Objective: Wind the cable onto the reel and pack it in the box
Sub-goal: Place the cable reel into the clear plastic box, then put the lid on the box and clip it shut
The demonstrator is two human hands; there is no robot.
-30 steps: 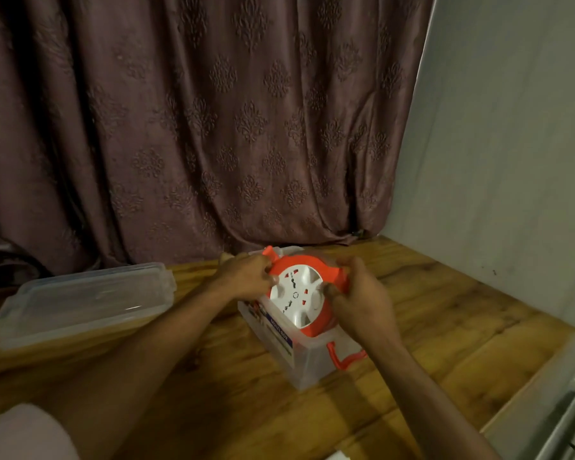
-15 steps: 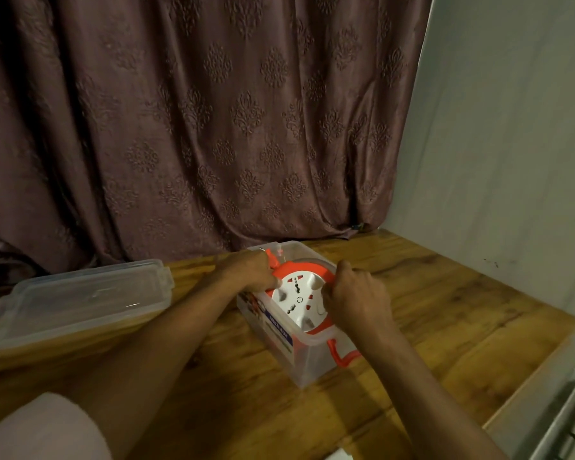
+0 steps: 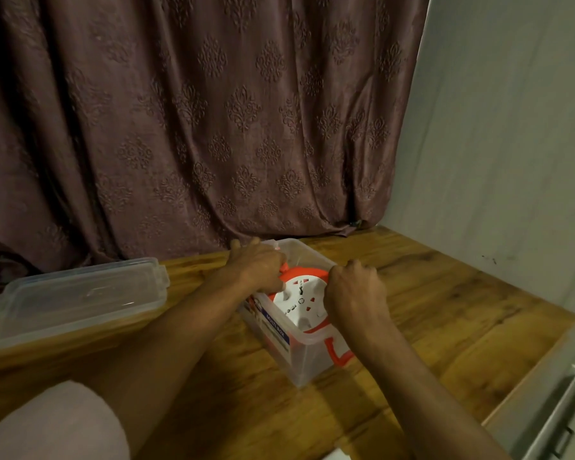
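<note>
Fingers of both hands clamp the reel [image 3: 301,298] by its stiff orange rim, rigid and light-looking, inside the box [image 3: 307,356].

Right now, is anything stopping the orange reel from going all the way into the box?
Nothing visible blocks it. The reel already sits partly inside the open box, held by the left hand and right hand. The lid lies apart, on the table.

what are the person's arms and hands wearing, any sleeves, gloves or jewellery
Both forearms are bare. The left hand and right hand wear no gloves, and no rings, watch or bracelets are visible. A pale pinkish short sleeve covers the left upper arm; the right arm shows no sleeve in view.
</note>
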